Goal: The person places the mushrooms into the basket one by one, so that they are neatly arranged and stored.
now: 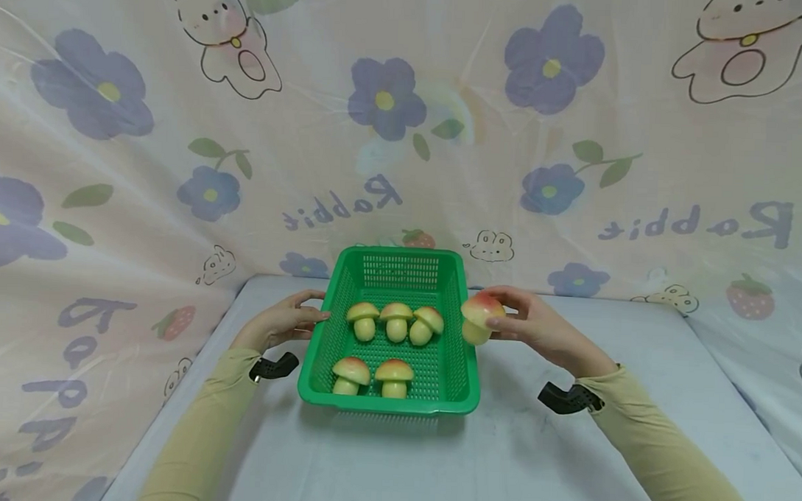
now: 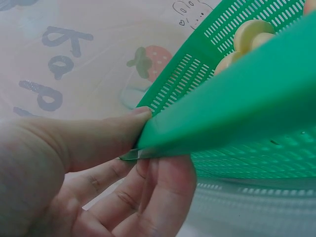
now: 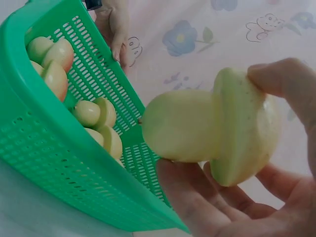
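Note:
A green perforated plastic basket (image 1: 387, 405) stands in the middle of the head view. My left hand (image 1: 280, 326) pinches its left rim; in the left wrist view the thumb (image 2: 98, 143) lies over the rim and the fingers are beneath. Just beyond the right rim, my right hand (image 1: 547, 331) holds a toy mushroom (image 1: 480, 319) with a reddish-yellow cap and pale stem. The right wrist view shows this mushroom (image 3: 197, 126) by its cap between thumb and fingers. Inside the basket lie three mushrooms (image 1: 395, 322) in a far row and two mushrooms (image 1: 394, 378) nearer the front.
The basket is on a table with a white cover (image 1: 566, 463). Behind and to the left hangs a curtain (image 1: 443, 186) printed with flowers and rabbits. A black wrist mount (image 1: 571, 398) sits on the right sleeve, another black mount (image 1: 274, 366) on the left.

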Tool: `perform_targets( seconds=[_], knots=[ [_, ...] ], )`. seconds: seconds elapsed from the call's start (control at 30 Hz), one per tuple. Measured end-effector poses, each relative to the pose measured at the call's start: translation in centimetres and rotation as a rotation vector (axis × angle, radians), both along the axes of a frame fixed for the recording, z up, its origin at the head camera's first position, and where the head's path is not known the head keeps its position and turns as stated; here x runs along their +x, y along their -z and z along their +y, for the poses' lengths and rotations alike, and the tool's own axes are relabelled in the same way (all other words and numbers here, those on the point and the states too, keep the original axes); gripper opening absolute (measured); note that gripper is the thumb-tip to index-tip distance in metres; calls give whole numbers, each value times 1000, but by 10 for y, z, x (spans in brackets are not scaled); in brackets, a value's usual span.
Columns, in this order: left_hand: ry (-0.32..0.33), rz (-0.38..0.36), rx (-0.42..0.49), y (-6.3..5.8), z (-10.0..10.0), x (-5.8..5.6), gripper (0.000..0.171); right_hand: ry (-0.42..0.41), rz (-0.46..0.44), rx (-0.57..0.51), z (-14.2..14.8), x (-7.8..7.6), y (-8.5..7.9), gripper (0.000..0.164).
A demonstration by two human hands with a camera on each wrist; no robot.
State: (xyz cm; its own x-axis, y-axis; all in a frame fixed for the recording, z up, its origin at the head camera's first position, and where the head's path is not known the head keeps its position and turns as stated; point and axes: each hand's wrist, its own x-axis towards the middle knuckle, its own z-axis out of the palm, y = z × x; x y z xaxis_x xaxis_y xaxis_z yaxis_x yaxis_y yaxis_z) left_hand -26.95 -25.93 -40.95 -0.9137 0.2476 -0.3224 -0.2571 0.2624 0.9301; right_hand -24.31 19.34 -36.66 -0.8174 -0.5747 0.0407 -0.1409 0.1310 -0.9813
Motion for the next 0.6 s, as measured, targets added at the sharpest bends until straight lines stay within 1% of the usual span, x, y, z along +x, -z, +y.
perform_targets(
  seconds=[0.17, 0.37, 0.5, 0.6],
  knots=[
    [-8, -4, -1, 1, 0, 0, 67, -36, 0, 29, -8, 2, -2, 51],
    [17, 4, 10, 1, -1, 0, 70, -96, 18, 84, -18, 2, -5, 50],
    [21, 5, 19, 2, -1, -1, 69, -145, 49, 161, -27, -1, -9, 45],
    [20, 4, 19, 1, -1, -1, 69, -159, 60, 238, -35, -2, -13, 44]
  ],
)
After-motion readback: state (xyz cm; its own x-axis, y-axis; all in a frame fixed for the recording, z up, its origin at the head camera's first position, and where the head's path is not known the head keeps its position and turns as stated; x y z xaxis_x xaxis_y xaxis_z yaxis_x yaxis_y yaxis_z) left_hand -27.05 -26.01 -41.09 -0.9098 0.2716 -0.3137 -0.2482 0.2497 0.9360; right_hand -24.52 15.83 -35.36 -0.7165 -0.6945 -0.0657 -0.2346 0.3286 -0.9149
